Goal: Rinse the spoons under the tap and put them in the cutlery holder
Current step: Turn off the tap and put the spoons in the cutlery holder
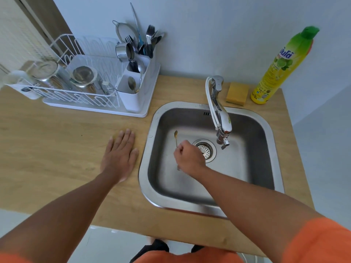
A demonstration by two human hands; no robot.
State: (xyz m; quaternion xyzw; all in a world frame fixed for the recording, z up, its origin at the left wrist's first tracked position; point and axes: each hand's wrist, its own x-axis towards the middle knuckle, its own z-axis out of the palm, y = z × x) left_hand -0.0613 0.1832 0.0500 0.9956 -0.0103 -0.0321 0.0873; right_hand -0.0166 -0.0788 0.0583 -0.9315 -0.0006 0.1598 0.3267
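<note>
My right hand (189,156) is down in the steel sink (252,118), fingers closed on the handle of a small spoon (176,136) whose bowl points away from me. A second bit of metal pokes out below the fist; I cannot tell what it is. The tap (221,118) hangs over the drain to the right of the hand, with no water visible. My left hand (119,154) lies flat and open on the wooden counter left of the sink. The white cutlery holder (131,99) stands at the right end of the dish rack, with spoons, forks and knives in it.
The white dish rack (76,95) with steel cups and a strainer sits at the back left. A yellow sponge (237,93) and a tall dish soap bottle (281,67) stand behind the sink by the wall. The counter's front edge is close to my body.
</note>
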